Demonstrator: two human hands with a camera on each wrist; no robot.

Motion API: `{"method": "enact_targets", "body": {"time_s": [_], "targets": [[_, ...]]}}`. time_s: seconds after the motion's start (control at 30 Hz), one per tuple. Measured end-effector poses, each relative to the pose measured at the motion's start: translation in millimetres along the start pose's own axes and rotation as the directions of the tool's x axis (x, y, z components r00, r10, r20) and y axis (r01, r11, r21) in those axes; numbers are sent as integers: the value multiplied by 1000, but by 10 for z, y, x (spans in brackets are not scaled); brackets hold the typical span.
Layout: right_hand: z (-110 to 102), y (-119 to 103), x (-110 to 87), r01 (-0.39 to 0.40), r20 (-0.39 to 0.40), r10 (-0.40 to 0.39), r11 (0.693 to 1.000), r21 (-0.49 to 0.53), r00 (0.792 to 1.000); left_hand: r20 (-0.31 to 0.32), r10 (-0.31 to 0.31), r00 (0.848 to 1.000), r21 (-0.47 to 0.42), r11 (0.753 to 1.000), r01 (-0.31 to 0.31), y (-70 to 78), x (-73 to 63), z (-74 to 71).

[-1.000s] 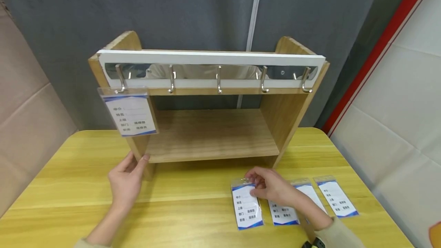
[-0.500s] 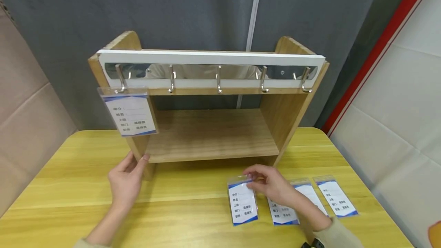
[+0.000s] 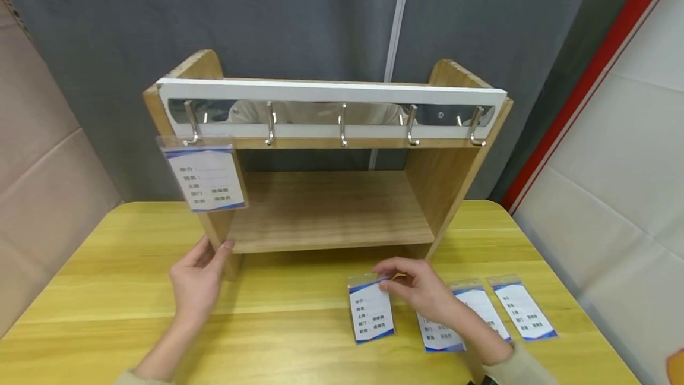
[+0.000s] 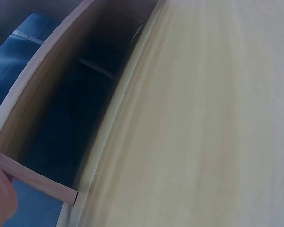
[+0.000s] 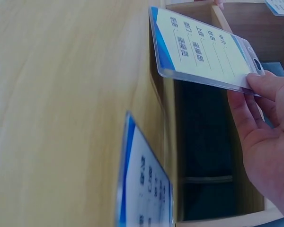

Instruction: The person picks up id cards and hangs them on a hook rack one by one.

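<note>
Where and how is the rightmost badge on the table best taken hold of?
Probably pinch its clear top strip, coming from above and the right: this rightmost badge lies flat, with another badge close on its left.

Through the shelf's (image 3: 331, 212) open front, seen from my console, I have room for a hand below jutting hooks (image 3: 343, 126); a hung badge (image 3: 207, 177) screens the left side (image 3: 216, 227), the left hand (image 3: 198, 281) grips that side lower down, and flat badges (image 3: 525, 309) lie near the right hand (image 3: 417, 290).

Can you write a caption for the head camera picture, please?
Right fingers pinch a rectangular white-and-blue plastic-sleeved card; left fingers hold a brown wooden rack with silver metal hooks.
</note>
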State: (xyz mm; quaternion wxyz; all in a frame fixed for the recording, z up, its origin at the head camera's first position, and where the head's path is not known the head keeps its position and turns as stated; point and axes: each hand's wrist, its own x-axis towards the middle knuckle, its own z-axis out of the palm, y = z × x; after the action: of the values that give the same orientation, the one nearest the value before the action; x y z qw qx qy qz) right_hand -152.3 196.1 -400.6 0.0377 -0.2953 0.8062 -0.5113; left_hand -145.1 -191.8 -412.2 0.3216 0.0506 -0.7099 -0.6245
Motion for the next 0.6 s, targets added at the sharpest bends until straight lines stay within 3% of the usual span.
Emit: {"method": "enact_targets", "body": {"time_s": [0.17,0.4,0.6], "targets": [[35,-37,10,94,-19,-94,996,-1,995,-3,-12,1000,2,1000,12,17,-3,3],[55,-121,24,162,-41,-162,987,-6,986,-3,-20,1000,-10,1000,19,34,-8,9],[90,-193,90,278,-86,-278,961,-9,957,-5,-17,1000,-16,1000,17,31,-7,17]]}}
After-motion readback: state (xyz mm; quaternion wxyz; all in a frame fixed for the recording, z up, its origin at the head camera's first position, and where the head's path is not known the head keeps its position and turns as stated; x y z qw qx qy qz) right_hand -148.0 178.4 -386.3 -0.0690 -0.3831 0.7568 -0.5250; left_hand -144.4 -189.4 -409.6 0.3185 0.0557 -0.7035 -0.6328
